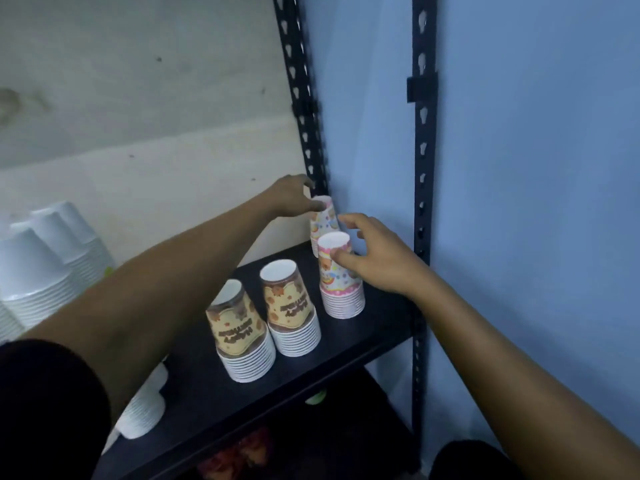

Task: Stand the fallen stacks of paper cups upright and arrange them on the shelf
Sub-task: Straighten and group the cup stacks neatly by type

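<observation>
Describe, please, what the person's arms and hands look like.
Both forearms are bare. The left hand and right hand show no gloves, rings or watch. A black sleeve covers the left arm above the elbow; the right arm is bare to the frame's edge.

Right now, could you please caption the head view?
Left hand grips rear pink cup stack, right hand front pink cup stack, on black shelf.

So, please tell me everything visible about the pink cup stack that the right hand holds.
The pink stack is nested paper cups, upside down, printed with dots and cartoon figures, rims layered at the bottom. It stands upright on the shelf, right of a brown stack, before the rear pink stack. The right hand grips its top cup, thumb in front.
</observation>
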